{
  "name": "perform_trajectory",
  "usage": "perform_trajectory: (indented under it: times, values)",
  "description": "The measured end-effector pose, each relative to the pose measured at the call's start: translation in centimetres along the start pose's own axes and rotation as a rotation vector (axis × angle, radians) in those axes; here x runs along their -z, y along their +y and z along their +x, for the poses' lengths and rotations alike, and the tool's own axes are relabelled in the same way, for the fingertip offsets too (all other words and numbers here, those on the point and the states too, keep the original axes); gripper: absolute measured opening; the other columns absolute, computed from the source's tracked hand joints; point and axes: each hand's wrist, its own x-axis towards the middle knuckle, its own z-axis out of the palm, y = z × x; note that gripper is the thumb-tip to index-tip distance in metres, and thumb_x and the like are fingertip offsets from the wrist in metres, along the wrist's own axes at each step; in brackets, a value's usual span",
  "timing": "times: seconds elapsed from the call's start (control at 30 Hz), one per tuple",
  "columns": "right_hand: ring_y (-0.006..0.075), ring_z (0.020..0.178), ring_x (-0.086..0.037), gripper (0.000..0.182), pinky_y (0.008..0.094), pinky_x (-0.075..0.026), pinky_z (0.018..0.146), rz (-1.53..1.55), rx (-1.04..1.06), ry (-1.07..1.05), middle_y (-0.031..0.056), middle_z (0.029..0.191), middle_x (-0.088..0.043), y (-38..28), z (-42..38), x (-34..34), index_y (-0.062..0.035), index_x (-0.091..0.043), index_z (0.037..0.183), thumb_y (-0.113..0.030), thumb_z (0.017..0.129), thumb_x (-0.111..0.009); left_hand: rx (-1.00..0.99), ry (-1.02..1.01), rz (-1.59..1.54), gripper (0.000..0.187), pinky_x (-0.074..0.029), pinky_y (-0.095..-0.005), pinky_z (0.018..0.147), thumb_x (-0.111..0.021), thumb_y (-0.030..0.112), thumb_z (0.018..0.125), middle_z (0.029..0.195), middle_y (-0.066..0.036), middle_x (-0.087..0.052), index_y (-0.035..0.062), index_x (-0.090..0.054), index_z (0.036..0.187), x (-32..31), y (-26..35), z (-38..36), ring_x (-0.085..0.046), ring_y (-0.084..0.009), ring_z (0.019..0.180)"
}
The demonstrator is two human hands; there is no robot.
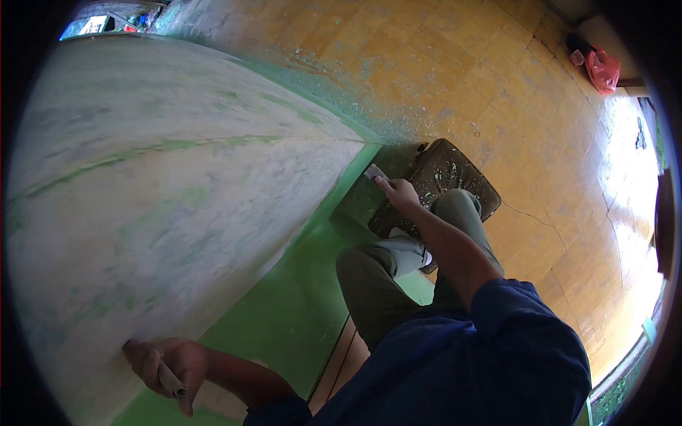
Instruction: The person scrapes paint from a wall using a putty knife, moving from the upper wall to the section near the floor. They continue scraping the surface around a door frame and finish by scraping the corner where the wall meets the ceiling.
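At the lower left, my left hand [174, 366] is closed around a tool with a pale, tube-like handle [170, 381]. Its far end is hidden by my fingers, which are against the scraped wall [185, 227]. Farther up, my right hand [401, 194] grips a putty knife [375, 172], its flat blade pointing toward the green lower edge of the wall near the corner. The wall is mostly whitish grey with patches and streaks of green paint left on it.
A brown cushioned seat [455, 170] speckled with paint flakes stands by my knees. Green flakes [369, 99] lie scattered over the yellow tiled floor [469, 71]. A red plastic bag [602, 71] lies at the upper right. Green painted surface [284, 312] runs along the wall's base.
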Motion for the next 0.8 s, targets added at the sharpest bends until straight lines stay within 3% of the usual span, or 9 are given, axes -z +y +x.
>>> perform_trajectory:
  times: [0.07,0.2,0.27,0.3,0.4,0.5,0.57,0.7,0.8]
  values:
    - [0.0315,0.068,-0.062,0.07,0.0417,-0.045,0.066,-0.015,0.014,0.011,0.0155,0.065,-0.06,2.0,1.9,-1.4,0.0037,-0.063,0.078,-0.064,0.082,-0.046,-0.033,0.015,0.037,0.085,-0.05,-0.0451,0.064,0.001,0.068,0.085,0.055,-0.009,-0.045,0.0035,-0.05,0.067,-0.2,-0.8,-2.8,-0.052,-0.0272,0.055]
    - [0.0346,0.068,-0.062,0.07,0.0436,-0.045,0.066,-0.053,0.066,0.087,0.0187,0.064,-0.059,5.4,5.2,-4.0,0.0039,-0.064,0.077,-0.064,0.082,-0.047,-0.145,0.093,-0.067,0.085,-0.05,-0.0447,0.063,-0.001,0.072,0.083,0.053,-0.009,-0.044,0.0046,-0.049,0.066,0.2,-3.0,-5.3,-0.049,-0.0253,0.051]
    - [0.0349,0.068,-0.062,0.069,0.044,-0.045,0.066,-0.052,0.105,0.082,0.0194,0.065,-0.06,6.4,6.6,-4.8,0.0038,-0.064,0.078,-0.063,0.082,-0.048,-0.172,0.308,-0.205,0.089,-0.051,-0.0428,0.058,-0.002,0.082,0.073,0.046,-0.009,-0.041,0.0072,-0.047,0.054,0.4,-3.3,-5.4,-0.047,-0.0256,0.043]
    - [0.0352,0.068,-0.062,0.068,0.0443,-0.045,0.067,-0.034,0.136,0.087,0.0201,0.065,-0.06,6.9,7.3,-5.1,0.0036,-0.064,0.079,-0.063,0.081,-0.049,-0.169,0.319,-0.191,0.089,-0.051,-0.0428,0.058,-0.002,0.082,0.073,0.046,-0.009,-0.041,0.0072,-0.047,0.054,2.0,-4.2,-5.9,-0.047,-0.0256,0.043]
    - [0.0359,0.071,-0.062,0.066,0.0446,-0.045,0.067,-0.048,0.185,0.159,0.0219,0.069,-0.061,8.1,9.3,-6.2,0.0028,-0.065,0.082,-0.062,0.081,-0.051,-0.162,0.524,-0.592,0.094,-0.051,-0.0455,0.057,-0.001,0.089,0.064,0.044,-0.01,-0.04,0.008,-0.047,0.052,6.0,-6.1,-7.3,-0.048,-0.0267,0.042]
    - [0.0372,0.075,-0.063,0.066,0.0447,-0.046,0.068,-0.091,0.173,0.242,0.0235,0.073,-0.062,8.9,10.1,-6.8,0.0027,-0.066,0.084,-0.062,0.081,-0.051,-0.202,0.42,-0.413,0.096,-0.052,-0.0469,0.056,-0.001,0.09,0.062,0.043,-0.011,-0.039,0.0062,-0.047,0.052,6.1,-4.4,-9.0,-0.047,-0.0269,0.04]
    - [0.038,0.076,-0.063,0.066,0.0448,-0.046,0.069,-0.12,0.19,0.244,0.0237,0.074,-0.063,10.3,11.2,-7.1,0.0026,-0.066,0.084,-0.062,0.08,-0.052,-0.316,0.186,-0.108,0.088,-0.036,-0.0393,0.049,-0.003,0.083,0.073,0.051,-0.008,-0.04,0.0069,-0.045,0.061,1.6,-0.7,-10.1,-0.04,-0.0206,0.045]
    - [0.038,0.073,-0.062,0.067,0.0458,-0.045,0.067,-0.102,0.258,0.309,0.0243,0.072,-0.061,11.1,11.6,-7.6,0.0038,-0.064,0.081,-0.062,0.08,-0.053,-0.2,0.147,-0.109,0.088,-0.035,-0.0364,0.046,-0.004,0.084,0.072,0.05,-0.006,-0.036,0.0064,-0.043,0.058,-0.3,-2.8,-13.2,-0.038,-0.02,0.044]
    - [0.036,0.067,-0.062,0.066,0.045,-0.044,0.063,-0.079,0.199,0.292,0.0248,0.069,-0.059,5.6,12.2,-7.2,0.0047,-0.063,0.078,-0.06,0.081,-0.053,-0.267,0.197,0.082,0.087,-0.033,-0.0322,0.044,-0.005,0.083,0.073,0.05,-0.005,-0.034,0.0053,-0.042,0.058,-1.9,-1.9,-13.3,-0.037,-0.0193,0.045]
